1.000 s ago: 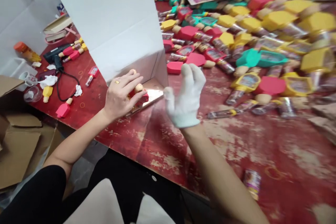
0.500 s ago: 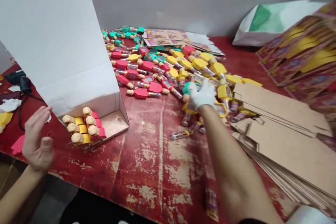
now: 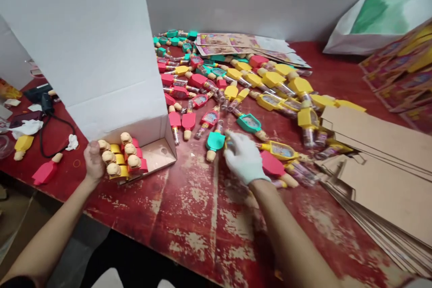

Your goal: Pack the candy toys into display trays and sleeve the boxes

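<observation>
My bare left hand (image 3: 94,162) holds the left side of an open cardboard box (image 3: 158,164) with a tall white lid (image 3: 111,54); part of its fingers is hidden. Inside the box, yellow and red candy toys (image 3: 120,160) with beige head-shaped tops stand in two rows at the left end. My right hand (image 3: 243,157), in a white glove, is over the table with its fingers curled down. A bit of yellow shows at its fingertips, too blurred to name. Just left of them lies a teal candy toy (image 3: 215,141). A red candy toy (image 3: 272,164) lies beside the wrist.
A wide pile of red, yellow and teal candy toys (image 3: 270,78) covers the back. Flat printed cardboard sheets (image 3: 232,45) lie behind it. Stacked brown cardboard (image 3: 381,171) is at right, near a white-green bag (image 3: 378,22). A black cable (image 3: 42,137) lies at far left.
My left hand has moved right, from the air onto the box's side. My right hand has come back from the pile towards me and left; several toys now lie scattered nearer the front.
</observation>
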`<state>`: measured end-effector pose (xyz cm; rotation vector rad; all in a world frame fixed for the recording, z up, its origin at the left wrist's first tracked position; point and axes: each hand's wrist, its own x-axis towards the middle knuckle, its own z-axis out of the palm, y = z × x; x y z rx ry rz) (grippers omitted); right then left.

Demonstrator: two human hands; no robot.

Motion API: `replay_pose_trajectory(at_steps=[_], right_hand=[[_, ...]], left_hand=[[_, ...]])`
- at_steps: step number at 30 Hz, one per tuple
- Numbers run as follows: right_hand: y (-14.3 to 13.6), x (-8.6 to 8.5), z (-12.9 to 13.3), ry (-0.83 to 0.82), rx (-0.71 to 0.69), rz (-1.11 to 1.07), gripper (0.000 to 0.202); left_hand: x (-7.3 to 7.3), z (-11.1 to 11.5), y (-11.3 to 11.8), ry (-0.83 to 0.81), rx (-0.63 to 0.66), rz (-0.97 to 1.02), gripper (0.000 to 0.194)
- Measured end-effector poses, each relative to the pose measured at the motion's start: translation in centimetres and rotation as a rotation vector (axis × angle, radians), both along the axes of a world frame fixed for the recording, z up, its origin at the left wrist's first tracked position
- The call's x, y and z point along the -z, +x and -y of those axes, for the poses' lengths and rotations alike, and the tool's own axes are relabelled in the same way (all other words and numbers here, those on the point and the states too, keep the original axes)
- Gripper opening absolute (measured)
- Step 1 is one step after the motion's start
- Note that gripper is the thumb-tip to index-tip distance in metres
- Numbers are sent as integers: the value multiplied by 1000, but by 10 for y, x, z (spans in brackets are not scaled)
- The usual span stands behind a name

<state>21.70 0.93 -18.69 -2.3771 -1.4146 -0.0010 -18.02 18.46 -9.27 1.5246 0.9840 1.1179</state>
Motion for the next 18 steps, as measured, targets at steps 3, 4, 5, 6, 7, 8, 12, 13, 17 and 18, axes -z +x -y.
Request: replay_pose_trajectory(at_steps=[3,4,5,6,7,8,12,13,17,18], right_hand=[[-17,-2,1,-190,-231,103,71],[-17,-2,-3,-219,-274,137,71],[-16,-2,-7,-213,-315,162,69],[-14,-3,-13,-183,-356,179,65],[-13,-3,-19,-141,-399,192,60],[-12,-4,-25,-98,-436,201,54],[-22,-15,-36,8,-475,188,30],[-26,-19,-36,15,-470,178,29],[-36,-35,-36,-9,-436,127,37],[-37,-39,-36,-16,-420,109,39]], left_hand=[[-9,7,1,8,-107,-26,67],[-10,9,0,32,-81,-58,65],[-11,10,-3,71,-67,-76,62],[-11,12,-5,130,-73,-74,59],[-12,14,-8,209,-108,-53,58],[-14,16,-11,305,-170,-19,60],[-37,32,-18,744,-264,-77,59],[-46,37,-18,824,-163,-187,57],[-69,68,-13,1101,298,-527,57],[-67,82,-8,1155,337,-506,54]])
